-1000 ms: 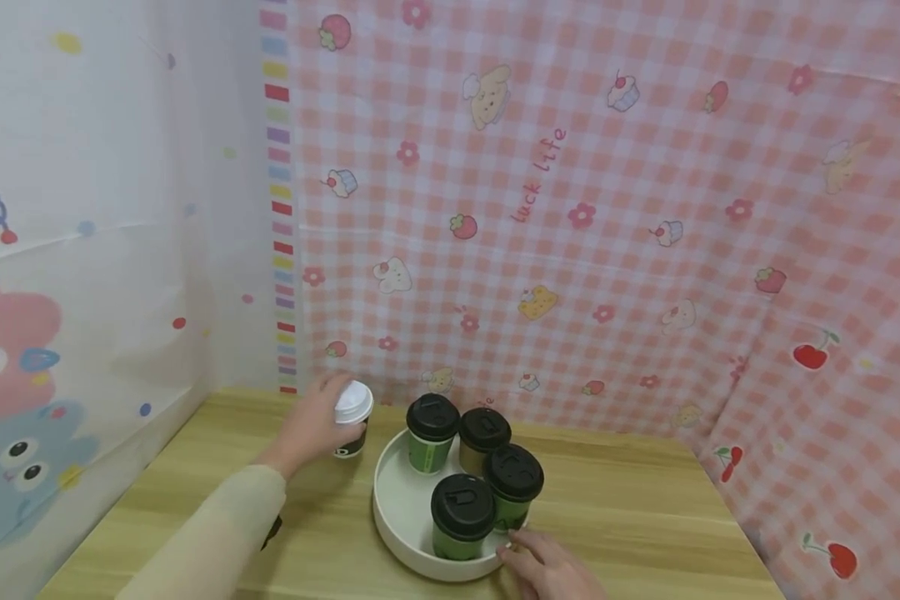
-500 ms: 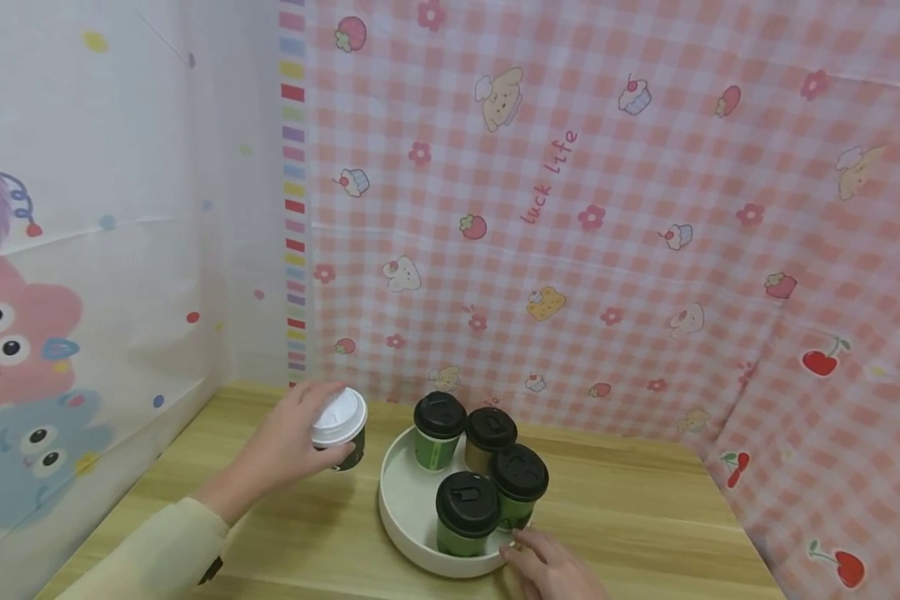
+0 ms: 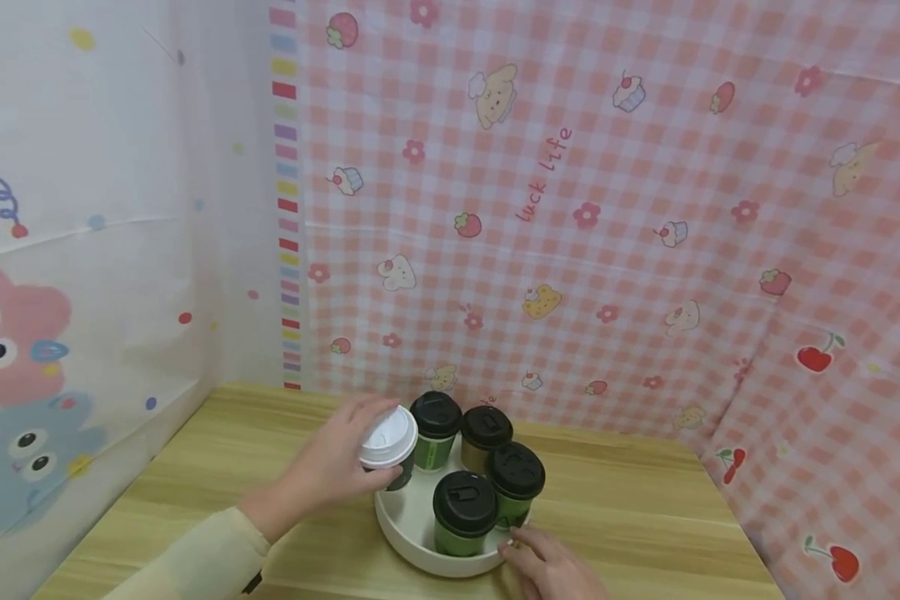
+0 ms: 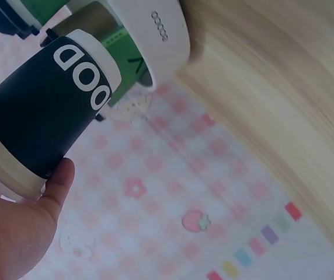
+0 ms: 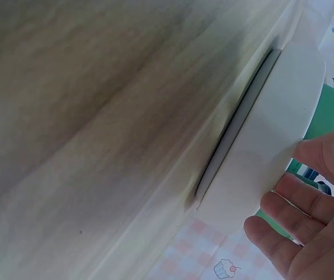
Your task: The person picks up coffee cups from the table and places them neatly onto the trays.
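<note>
My left hand (image 3: 330, 471) grips a dark paper coffee cup (image 3: 390, 442) with a white lid, held above the left side of a round white tray (image 3: 412, 557). In the left wrist view, pale letters show on the cup's dark wall (image 4: 44, 111), with the thumb and fingers around its lid end. Several black-lidded coffee cups stand upright in the tray, among them a green one at the front (image 3: 463, 517) and a brown one at the back (image 3: 486, 437). At the tray's front right, my right hand (image 3: 551, 571) touches the rim with loosely extended fingers.
The tray stands on a light wooden table (image 3: 630, 517). Behind it hangs a pink checked cloth (image 3: 570, 333), and a white cloth with cartoon figures (image 3: 127, 275) covers the left side.
My left hand has lifted the white-lidded coffee cup off the table beside the tray and carried it right, over the tray's left side. My right hand has stayed at the rim.
</note>
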A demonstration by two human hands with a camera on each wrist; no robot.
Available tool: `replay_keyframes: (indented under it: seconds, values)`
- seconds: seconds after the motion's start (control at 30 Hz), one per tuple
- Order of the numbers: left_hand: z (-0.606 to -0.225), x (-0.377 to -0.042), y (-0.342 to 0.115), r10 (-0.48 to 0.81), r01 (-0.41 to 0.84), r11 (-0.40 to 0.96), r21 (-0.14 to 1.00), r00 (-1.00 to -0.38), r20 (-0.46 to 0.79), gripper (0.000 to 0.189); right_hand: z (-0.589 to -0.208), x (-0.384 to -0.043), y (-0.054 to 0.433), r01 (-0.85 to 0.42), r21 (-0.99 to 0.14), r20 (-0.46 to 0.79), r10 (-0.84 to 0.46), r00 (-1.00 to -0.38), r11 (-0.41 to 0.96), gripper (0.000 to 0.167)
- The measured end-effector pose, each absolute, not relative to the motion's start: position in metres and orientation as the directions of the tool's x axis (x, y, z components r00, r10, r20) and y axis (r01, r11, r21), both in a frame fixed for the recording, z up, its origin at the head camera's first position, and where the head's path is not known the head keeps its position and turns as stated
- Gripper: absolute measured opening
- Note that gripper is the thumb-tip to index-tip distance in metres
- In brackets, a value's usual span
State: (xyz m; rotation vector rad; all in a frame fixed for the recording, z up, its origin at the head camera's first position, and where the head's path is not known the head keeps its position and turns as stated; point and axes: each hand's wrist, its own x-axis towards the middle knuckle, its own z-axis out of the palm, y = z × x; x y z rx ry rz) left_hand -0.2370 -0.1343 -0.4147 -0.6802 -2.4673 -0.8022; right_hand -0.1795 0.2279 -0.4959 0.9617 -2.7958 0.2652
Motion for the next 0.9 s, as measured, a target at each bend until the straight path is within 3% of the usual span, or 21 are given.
replay_keyframes:
  seconds: [0.3, 0.53, 0.9]
  values:
    - [-0.425, -0.240, -0.117, 0.328, 0.574, 0.703, 0.420, -0.786, 0.525, 0.085, -0.496, -0.180, 0.229, -0.629, -0.119, 0.230, -0.595, -0.770, 0.768, 0.043]
    - [-0.435, -0.243, -0.111, 0.335, 0.528, 0.716, 0.457, -0.834, 0.439, 0.086, -0.498, -0.181, 0.229, -0.648, -0.085, 0.269, -0.609, -0.746, 0.757, 0.043]
    - [-0.449, -0.245, -0.106, 0.335, 0.515, 0.721, 0.463, -0.845, 0.417, 0.085, -0.495, -0.178, 0.227, -0.601, -0.132, 0.206, -0.571, -0.794, 0.788, 0.040]
